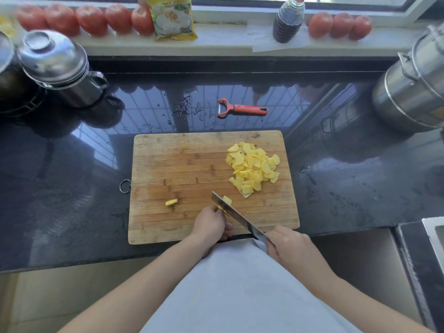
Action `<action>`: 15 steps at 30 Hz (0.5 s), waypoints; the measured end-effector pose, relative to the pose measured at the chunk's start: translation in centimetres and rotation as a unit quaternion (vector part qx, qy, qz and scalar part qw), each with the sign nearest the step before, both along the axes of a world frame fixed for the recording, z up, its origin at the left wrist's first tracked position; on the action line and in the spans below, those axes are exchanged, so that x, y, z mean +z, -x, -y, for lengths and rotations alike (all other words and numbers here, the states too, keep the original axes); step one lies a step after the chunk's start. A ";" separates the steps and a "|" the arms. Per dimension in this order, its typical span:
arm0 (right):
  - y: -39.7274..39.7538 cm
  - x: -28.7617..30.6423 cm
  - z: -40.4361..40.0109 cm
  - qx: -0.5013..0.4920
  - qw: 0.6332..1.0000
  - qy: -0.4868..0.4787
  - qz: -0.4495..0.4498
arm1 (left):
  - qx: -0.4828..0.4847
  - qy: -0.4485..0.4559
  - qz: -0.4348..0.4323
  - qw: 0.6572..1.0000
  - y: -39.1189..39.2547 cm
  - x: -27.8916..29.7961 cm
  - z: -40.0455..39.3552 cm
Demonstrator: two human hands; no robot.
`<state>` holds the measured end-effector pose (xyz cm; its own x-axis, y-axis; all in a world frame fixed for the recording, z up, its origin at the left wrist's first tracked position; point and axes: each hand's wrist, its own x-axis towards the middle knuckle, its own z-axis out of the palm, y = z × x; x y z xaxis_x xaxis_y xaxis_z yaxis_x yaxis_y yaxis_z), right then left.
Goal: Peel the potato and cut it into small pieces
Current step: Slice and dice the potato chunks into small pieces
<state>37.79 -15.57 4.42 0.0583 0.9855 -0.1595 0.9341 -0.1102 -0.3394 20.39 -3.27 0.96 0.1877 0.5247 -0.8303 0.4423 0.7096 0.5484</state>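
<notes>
Gripped in the right hand [286, 243], a knife [236, 216] is laid across the cutting board [182, 164]. What seems the last potato piece [222, 207], mostly hidden, is pinched by the left hand [211, 224]. Slices [253, 168] are piled beyond; a peeler [241, 108] lies on the counter [72, 188].

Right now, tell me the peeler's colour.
The peeler is red-orange with a metal blade, lying on the counter beyond the board; head view.

Potato piece [222, 209]: mostly hidden under left hand [211, 224] and knife [236, 216].
Knife handle: buried in right hand [287, 245].
Right steel pot [413, 85]: cut by frame edge.
Tomatoes [62, 19]: blurred.
</notes>
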 end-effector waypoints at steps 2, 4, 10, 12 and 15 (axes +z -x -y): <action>-0.3 0.1 0.7 -0.003 1.000 0.027 0.006 | -0.002 0.002 0.000 1.000 0.0 0.0 0.0; -0.3 0.0 0.7 -0.001 1.000 0.026 0.014 | -0.002 0.004 -0.003 1.000 -0.1 0.1 0.0; 1.0 -1.8 -1.6 0.022 0.998 0.058 0.032 | -0.002 0.001 -0.005 1.000 -0.2 0.2 -0.2; 1.6 -3.2 -2.7 0.014 0.997 0.069 0.026 | 0.002 -0.005 -0.006 1.000 -0.1 0.2 -0.2; 2.9 -3.8 -4.4 0.016 0.999 0.046 0.000 | 0.012 -0.008 0.000 1.000 -0.2 0.1 -0.2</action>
<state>34.91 -11.22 0.61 0.0281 0.9680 -0.2493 0.9378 -0.1118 -0.3286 20.59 -3.11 1.05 0.1749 0.5425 -0.8217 0.4262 0.7106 0.5598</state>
